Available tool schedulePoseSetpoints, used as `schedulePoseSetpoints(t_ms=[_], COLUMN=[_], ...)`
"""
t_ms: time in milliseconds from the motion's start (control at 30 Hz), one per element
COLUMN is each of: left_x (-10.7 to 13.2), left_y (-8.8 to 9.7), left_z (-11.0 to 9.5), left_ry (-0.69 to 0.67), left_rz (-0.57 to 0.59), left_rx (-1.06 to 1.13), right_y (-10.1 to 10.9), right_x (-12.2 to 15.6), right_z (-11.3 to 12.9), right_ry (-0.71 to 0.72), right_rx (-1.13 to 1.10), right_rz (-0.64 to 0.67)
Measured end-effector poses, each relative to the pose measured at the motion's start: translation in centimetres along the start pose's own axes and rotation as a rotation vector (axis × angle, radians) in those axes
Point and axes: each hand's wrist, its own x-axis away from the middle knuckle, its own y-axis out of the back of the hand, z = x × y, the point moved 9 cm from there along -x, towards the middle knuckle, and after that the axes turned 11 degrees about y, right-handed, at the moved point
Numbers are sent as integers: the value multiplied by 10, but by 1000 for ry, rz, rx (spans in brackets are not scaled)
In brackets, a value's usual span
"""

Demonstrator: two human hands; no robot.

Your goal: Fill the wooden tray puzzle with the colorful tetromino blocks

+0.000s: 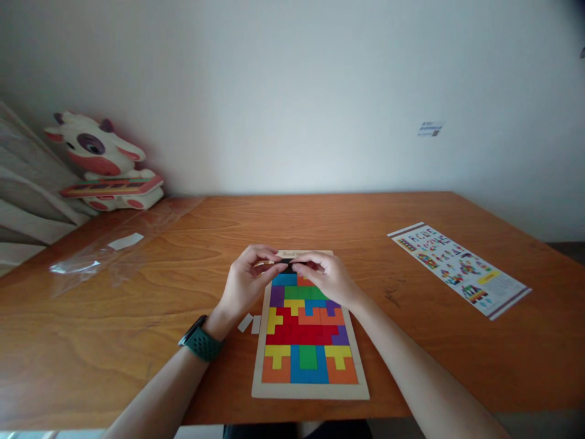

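A wooden puzzle board (311,391) with a pale frame lies near the front edge of the table, filled with colourful block pieces such as the red pieces (297,335) and the green piece (308,358). Over its far end, my left hand (247,277) and my right hand (333,277) meet with thumbs and fingers pinched close together. A small dark patch (288,268) shows between the fingertips; whether it is a held piece or the board's base, I cannot tell. My fingers partly cover the top row. Left of the board lie two small white slips (245,322).
A printed pattern sheet (459,268) lies on the table (183,366) at the right. Clear plastic wrapping (100,262) with a white label (126,242) is on the left. A cow-shaped toy keyboard (109,164) stands at the back left, beside a curtain (31,183).
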Motion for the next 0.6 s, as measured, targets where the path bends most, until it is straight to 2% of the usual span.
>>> schedulePoseSetpoints(t_ms=[67,167,233,300,433,600], left_x=[0,5,11,15,16,16], left_y=[-4,-22,-32,-38,-41,-40], left_z=[4,6,7,9,10,12], left_ry=[-15,-142,-206,-217,-212,-213], left_rz=[43,220,328,377,393,409], left_rx=[-216,-580,-695,-738,-760,-760], right_y=[16,42,51,52,46,34], right_x=[1,7,10,11,10,7], right_z=[-13,-36,-46,-50,-49,-41], right_ry=[-41,-135,-173,-183,-181,-80], right_rx=[86,182,226,259,316,438], right_rz=[-71,-211,-244,-234,-190,-106])
